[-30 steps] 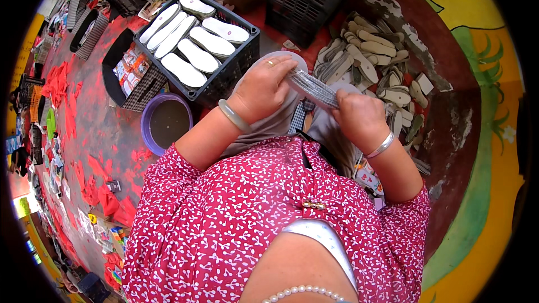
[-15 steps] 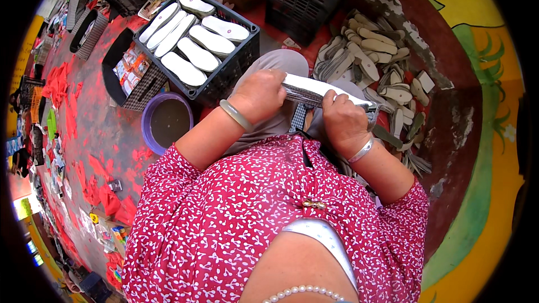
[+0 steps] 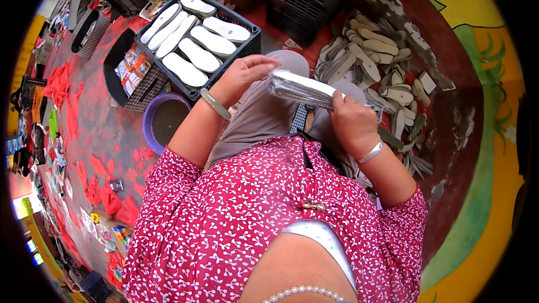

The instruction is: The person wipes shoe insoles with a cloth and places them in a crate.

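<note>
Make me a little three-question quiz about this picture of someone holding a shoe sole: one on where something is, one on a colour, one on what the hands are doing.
1. Where is the black crate of pale soles?
A. Ahead of the person, to the left
B. Behind the person
C. On the person's lap

2. What colour is the round basin beside the crate?
A. Green
B. Purple
C. White

3. How is the grey sole held?
A. By the left hand alone
B. By nobody
C. By both hands, the right hand at its other end

Answers: 1 A, the crate sits upper left. 2 B, its rim is purple. 3 C, each hand grips one end.
</note>
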Motion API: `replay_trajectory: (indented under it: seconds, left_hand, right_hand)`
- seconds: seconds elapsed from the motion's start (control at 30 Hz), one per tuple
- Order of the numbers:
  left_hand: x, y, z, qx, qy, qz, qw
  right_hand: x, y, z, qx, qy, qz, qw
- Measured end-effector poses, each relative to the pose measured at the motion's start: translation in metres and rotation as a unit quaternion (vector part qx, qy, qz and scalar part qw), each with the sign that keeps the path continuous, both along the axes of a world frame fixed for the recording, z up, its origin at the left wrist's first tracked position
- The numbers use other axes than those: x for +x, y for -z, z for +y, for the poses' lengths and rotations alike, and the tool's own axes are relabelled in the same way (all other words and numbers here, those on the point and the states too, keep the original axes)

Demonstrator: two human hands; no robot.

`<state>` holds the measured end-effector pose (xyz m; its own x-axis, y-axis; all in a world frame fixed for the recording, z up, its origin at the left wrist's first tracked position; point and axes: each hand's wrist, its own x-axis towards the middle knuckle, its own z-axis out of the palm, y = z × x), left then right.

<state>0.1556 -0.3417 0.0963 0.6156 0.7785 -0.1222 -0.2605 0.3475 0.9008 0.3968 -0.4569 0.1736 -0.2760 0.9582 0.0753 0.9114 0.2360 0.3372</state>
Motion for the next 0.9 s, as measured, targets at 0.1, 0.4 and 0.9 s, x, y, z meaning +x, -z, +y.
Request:
replay_trajectory:
  seconds: [0.1, 0.4, 0.9]
  left_hand:
    - [0.004, -0.004, 0.008, -0.085, 0.039, -0.1, 0.991]
    - [0.072, -0.037, 0.039, -0.118, 0.078, -0.193, 0.971]
    - [0.127, -0.04, 0.083, -0.2, 0.071, -0.334, 0.918]
  right_hand:
    - [0.005, -0.028, 0.007, -0.088, 0.041, 0.131, 0.987]
    - [0.062, -0.047, 0.039, -0.336, 0.182, 0.629, 0.677]
    - [0.119, 0.014, -0.008, -0.337, 0.138, 0.809, 0.462]
